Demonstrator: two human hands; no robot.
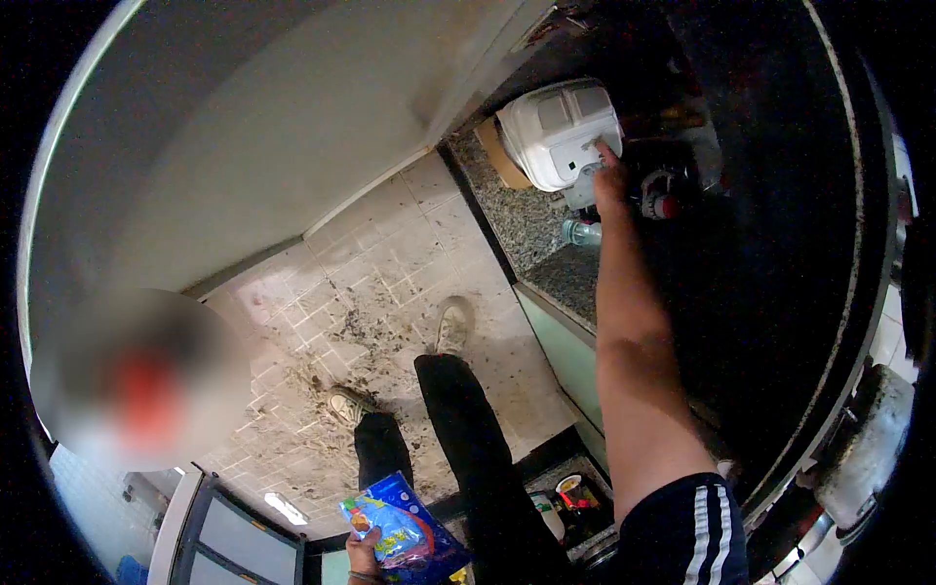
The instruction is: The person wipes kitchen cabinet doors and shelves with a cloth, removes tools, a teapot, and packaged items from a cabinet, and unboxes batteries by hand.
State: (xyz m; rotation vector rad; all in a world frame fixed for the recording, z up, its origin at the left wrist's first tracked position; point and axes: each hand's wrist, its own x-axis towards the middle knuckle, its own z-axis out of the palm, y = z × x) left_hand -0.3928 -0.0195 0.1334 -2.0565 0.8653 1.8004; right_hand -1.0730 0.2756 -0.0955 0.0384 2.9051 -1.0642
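Note:
My left hand [363, 554] is closed on the edge of a shiny blue plastic packet [395, 526] with yellow and red print, low in the view near my legs. My right arm stretches up into a dark shelf space below a counter. There my right hand [611, 183] is at the front of a white plastic container [556, 136], with a finger stretched out against it; the other fingers are partly hidden. Just beside this hand stands a clear vessel [583, 187]. A clear glass jar [582, 232] lies nearer to me on the speckled stone shelf [526, 219].
A piece of brown cardboard [502, 156] sits beside the white container. Dark dirt is scattered over the tiled floor [380, 283] around my shoes. A dented metal pot [863, 448] is at the right. A dark-framed cabinet [239, 531] stands at lower left.

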